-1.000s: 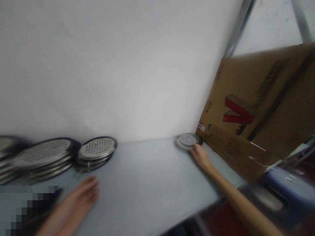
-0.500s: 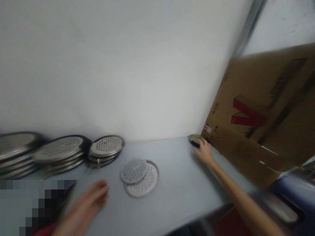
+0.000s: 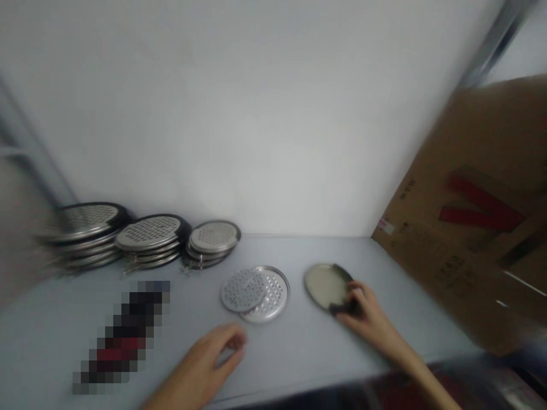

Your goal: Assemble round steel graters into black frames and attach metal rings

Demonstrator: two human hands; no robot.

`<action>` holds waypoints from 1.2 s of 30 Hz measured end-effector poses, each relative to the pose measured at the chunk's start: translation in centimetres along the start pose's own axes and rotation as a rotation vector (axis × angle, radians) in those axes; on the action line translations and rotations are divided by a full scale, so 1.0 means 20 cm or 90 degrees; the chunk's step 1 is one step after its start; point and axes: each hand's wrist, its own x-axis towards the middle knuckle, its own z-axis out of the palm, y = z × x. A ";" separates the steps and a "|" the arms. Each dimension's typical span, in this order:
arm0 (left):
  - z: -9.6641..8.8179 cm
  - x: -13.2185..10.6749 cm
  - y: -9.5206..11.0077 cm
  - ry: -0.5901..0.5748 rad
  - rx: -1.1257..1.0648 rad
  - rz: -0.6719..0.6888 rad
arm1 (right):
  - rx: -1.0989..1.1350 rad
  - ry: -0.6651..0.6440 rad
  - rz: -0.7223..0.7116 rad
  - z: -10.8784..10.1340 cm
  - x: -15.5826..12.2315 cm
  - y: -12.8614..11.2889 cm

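Observation:
My right hand (image 3: 367, 313) is closed on the dark edge of a round, shallow metal dish (image 3: 325, 286), its pale inside facing up and slightly tilted. The fingers cover part of the dish's near right side. To the left of it, a loose perforated disc (image 3: 243, 290) overlaps a larger round grater plate (image 3: 276, 299) with a raised rim. Just in front of these two, my left hand (image 3: 217, 353) hovers with nothing in it. Its fingers are curled, and the thumb stands apart from them.
Along the back left stand three stacks of round metal graters: a large stack (image 3: 85, 228), a middle one (image 3: 149, 236) and a small one (image 3: 213, 239). A big cardboard box (image 3: 470, 245) borders the grey tabletop (image 3: 273, 364) on the right. A white wall (image 3: 290, 125) rises behind.
My right hand has brought the dish from beside the cardboard box leftward and nearer to me. My left hand has moved right, towards the perforated disc. The view has shifted left.

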 end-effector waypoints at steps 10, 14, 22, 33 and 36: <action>0.13 0.03 0.13 -0.120 0.206 0.251 | 0.180 -0.205 -0.054 0.01 -0.26 -0.44; 0.10 0.00 0.05 -0.154 0.223 0.250 | 0.153 -0.208 -0.046 0.00 -0.26 -0.39; -0.03 -0.01 -0.04 -0.117 0.163 0.197 | 0.043 -0.053 -0.002 -0.05 -0.22 -0.04; -0.13 0.40 -0.07 0.088 0.309 0.105 | 0.137 0.003 -0.160 0.28 -0.20 -0.61; -0.13 0.42 -0.08 0.085 0.312 0.113 | 0.177 0.000 -0.112 0.32 -0.18 -0.62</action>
